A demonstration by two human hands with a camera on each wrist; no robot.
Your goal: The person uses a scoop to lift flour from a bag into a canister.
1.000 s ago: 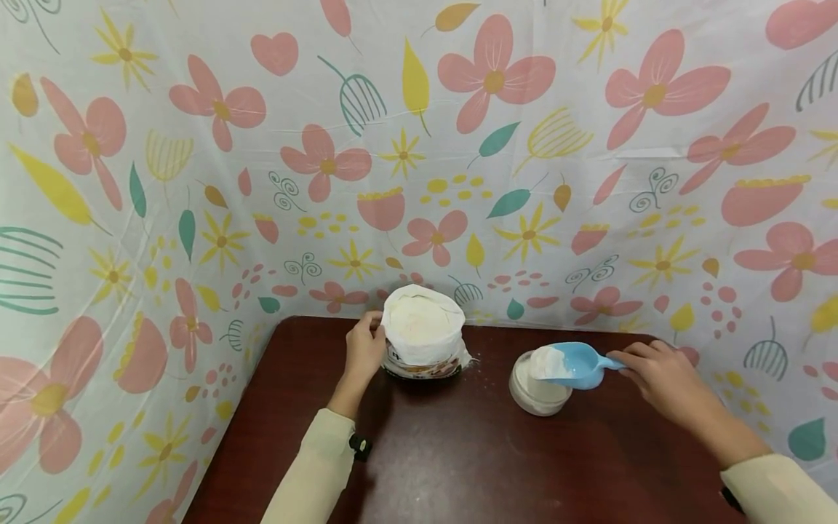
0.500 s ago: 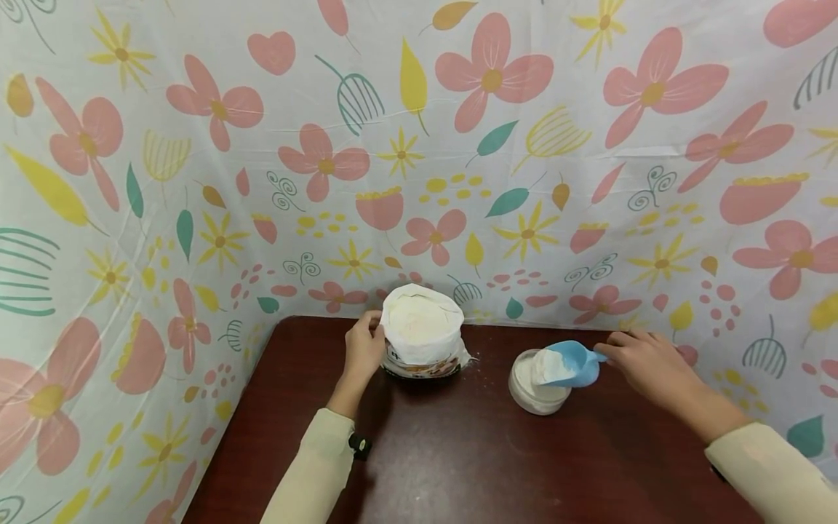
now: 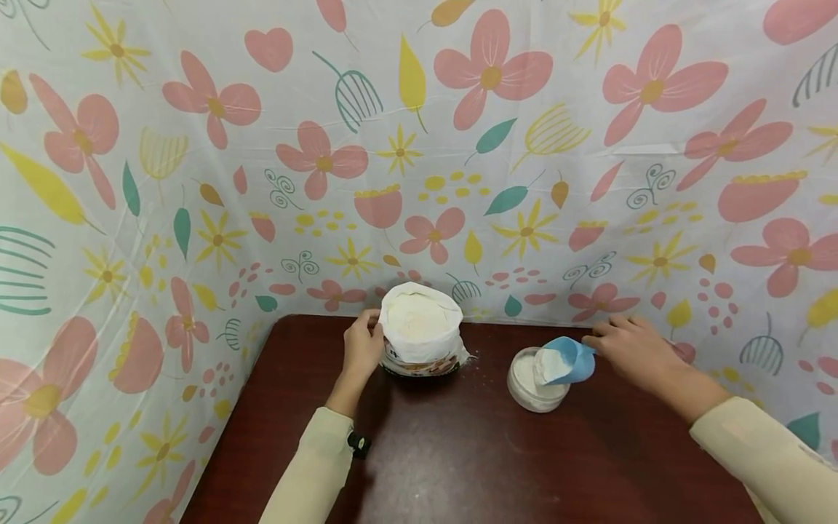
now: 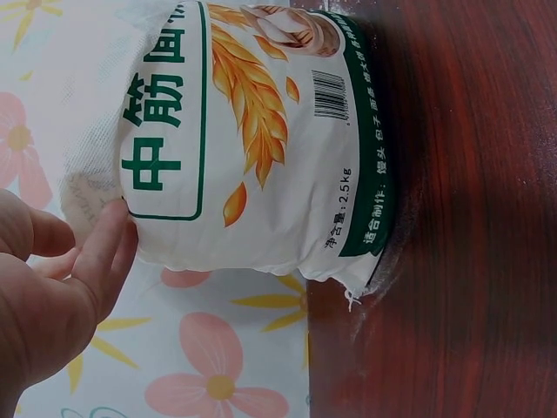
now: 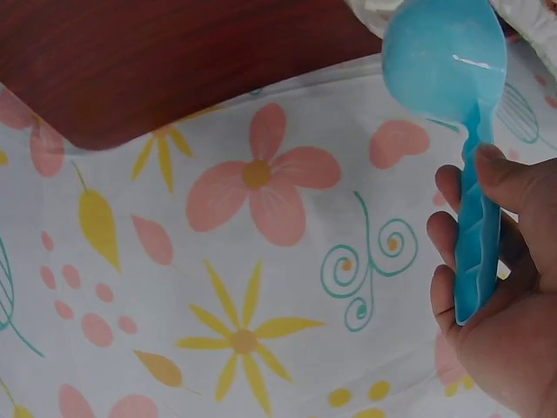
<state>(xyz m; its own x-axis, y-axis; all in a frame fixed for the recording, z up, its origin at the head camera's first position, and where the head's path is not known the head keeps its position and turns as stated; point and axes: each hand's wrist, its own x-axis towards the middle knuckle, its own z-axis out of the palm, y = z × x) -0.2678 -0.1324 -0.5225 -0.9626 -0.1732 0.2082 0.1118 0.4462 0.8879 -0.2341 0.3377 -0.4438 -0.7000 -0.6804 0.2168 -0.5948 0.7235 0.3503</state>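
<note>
My left hand (image 3: 363,343) pinches the rolled rim of a white flour bag (image 3: 422,342), which stands upright and full of pale flour. In the left wrist view the thumb and fingers of the left hand (image 4: 65,279) are at the rim, beside green lettering and a wheat print on the flour bag (image 4: 244,148). My right hand (image 3: 631,356) grips the handle of a light blue scoop (image 3: 576,362). White flour (image 3: 551,366) lies in the scoop's mouth, tilted down over a round clear container (image 3: 538,400) that holds flour. From the right wrist, the scoop's underside (image 5: 444,61) shows.
A dark red-brown table (image 3: 458,451) carries the bag and container. Specks of flour (image 3: 473,358) lie on it right of the bag. A floral curtain (image 3: 419,182) hangs close behind the table's back edge and along the left.
My right hand has moved left and slightly up, and the scoop has tipped more steeply, its mouth lower over the container. The left hand stays at the bag's rim.
</note>
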